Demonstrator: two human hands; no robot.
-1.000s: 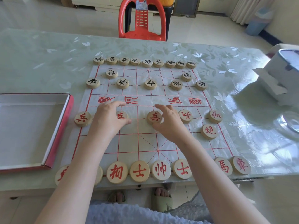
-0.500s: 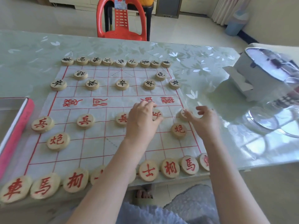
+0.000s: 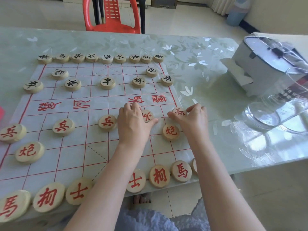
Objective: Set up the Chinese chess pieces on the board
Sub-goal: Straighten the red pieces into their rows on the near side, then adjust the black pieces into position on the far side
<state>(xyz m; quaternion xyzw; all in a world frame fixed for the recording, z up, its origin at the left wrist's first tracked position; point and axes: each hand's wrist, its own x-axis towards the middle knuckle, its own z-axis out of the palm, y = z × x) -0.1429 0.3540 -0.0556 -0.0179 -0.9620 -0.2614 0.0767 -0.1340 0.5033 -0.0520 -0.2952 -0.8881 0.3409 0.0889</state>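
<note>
A white paper board (image 3: 100, 152) with red grid lines lies on the table. Round wooden pieces with black characters line its far side (image 3: 106, 59). Red-lettered pieces stand along the near edge (image 3: 159, 176) and the soldier row (image 3: 107, 122). My left hand (image 3: 133, 125) rests over a red soldier piece (image 3: 148, 115), fingers curled on it. My right hand (image 3: 193, 120) pinches the rightmost red soldier piece (image 3: 179, 112) at the board's right edge. A red cannon piece (image 3: 170, 132) sits just below, between my hands.
A white box with a lid (image 3: 270, 64) and a clear glass jug (image 3: 275, 112) stand at the table's right. A red plastic chair (image 3: 113, 17) is beyond the far edge. The glass-topped table (image 3: 208, 67) has a floral cover.
Both hands moved right along the soldier row, from the middle soldiers to the two rightmost ones. The view shifted right, so the red-rimmed box lid is almost out of frame.
</note>
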